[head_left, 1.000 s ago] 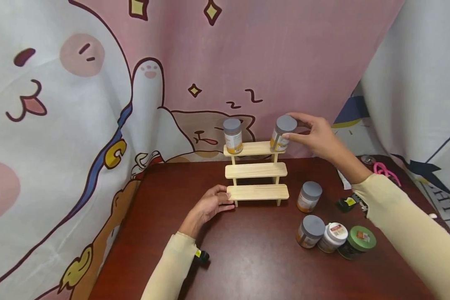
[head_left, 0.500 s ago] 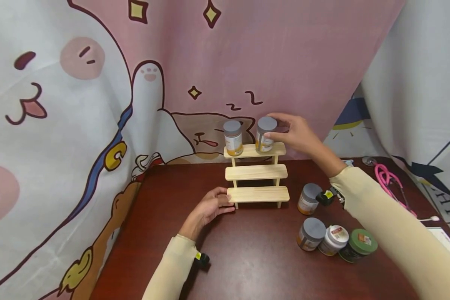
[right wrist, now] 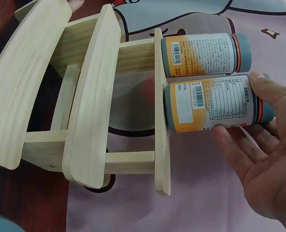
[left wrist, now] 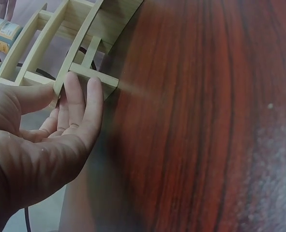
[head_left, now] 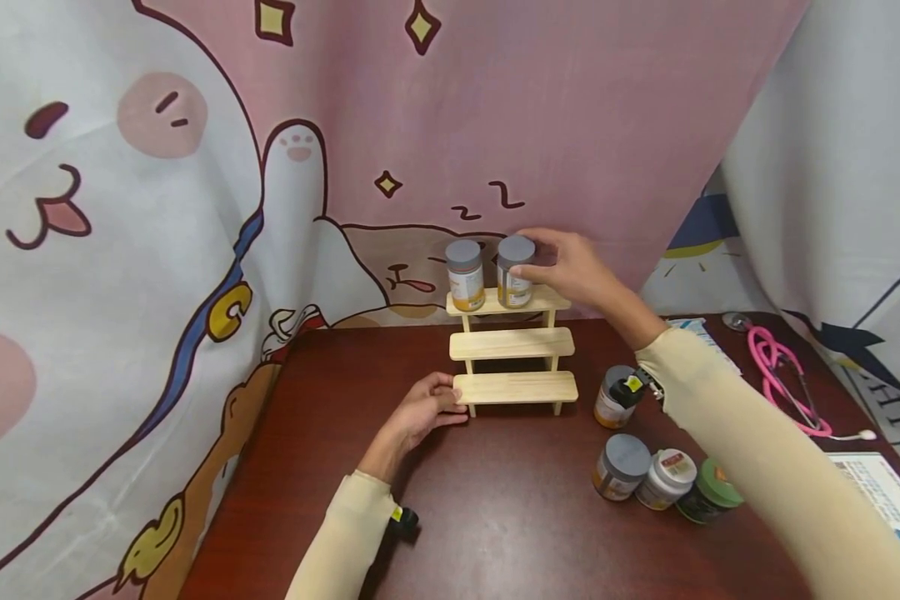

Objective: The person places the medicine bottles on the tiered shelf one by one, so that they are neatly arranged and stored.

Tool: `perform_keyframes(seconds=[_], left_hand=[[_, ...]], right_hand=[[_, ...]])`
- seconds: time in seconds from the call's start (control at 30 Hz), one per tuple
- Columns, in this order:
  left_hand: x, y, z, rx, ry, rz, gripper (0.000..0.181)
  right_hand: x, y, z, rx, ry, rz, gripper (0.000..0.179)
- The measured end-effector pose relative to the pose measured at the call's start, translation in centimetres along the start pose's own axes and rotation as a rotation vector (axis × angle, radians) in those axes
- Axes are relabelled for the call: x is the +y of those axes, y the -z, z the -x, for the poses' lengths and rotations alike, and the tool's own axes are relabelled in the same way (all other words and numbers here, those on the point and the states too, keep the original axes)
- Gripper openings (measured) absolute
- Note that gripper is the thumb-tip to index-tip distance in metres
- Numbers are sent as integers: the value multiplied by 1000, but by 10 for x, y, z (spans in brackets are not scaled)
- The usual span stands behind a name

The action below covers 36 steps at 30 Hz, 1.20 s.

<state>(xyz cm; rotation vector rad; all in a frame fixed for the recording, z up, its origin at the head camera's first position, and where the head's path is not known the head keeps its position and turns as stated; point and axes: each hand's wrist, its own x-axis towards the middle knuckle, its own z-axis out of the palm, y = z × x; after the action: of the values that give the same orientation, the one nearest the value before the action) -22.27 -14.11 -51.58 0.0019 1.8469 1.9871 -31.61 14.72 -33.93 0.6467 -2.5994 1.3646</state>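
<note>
A three-tier wooden shelf point(head_left: 513, 386) stands on the dark table by the curtain. On its top tier sit two grey-lidded jars with orange and white labels. My right hand point(head_left: 573, 268) holds the right-hand jar point(right wrist: 213, 104) between thumb and fingers, its base against the top board. Close beside it is the left jar point(right wrist: 201, 54), upright with a narrow gap between them. With my left hand point(head_left: 422, 411) I grip the left end of the lowest tier; in the left wrist view the thumb lies on one face of the board point(left wrist: 80, 46) and fingers behind it.
Right of the shelf stand two more grey-lidded jars, the nearer one point(head_left: 621, 468) beside a white-lidded jar point(head_left: 667, 479) and a green-lidded jar point(head_left: 710, 493). A pink stethoscope point(head_left: 776, 375) and a printed sheet point(head_left: 881, 492) lie at the far right. A printed curtain point(head_left: 607, 108) hangs behind.
My right hand has moved the jar leftward along the top tier, from its right end to near the left jar. The left hand has stayed on the lowest tier.
</note>
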Motion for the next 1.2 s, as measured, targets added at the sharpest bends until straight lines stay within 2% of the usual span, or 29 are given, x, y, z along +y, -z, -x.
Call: perform_keyframes(seconds=[0.6, 0.83, 0.9, 1.03, 1.2], left_hand=[[-2, 0, -1, -11, 6, 21, 31], [0, 3, 2, 12, 10, 24, 28], [1, 3, 3, 9, 13, 22, 29], [1, 2, 2, 4, 18, 26, 30], [0, 1, 1, 9, 10, 30, 28]], right_hand=[[-1, -9, -2, -11, -49, 47, 56], [-3, -11, 0, -27, -33, 127, 66], [-2, -9, 4, -39, -44, 144, 72], [2, -2, 19, -85, -71, 97, 80], [6, 11, 50, -107, -99, 74, 76]])
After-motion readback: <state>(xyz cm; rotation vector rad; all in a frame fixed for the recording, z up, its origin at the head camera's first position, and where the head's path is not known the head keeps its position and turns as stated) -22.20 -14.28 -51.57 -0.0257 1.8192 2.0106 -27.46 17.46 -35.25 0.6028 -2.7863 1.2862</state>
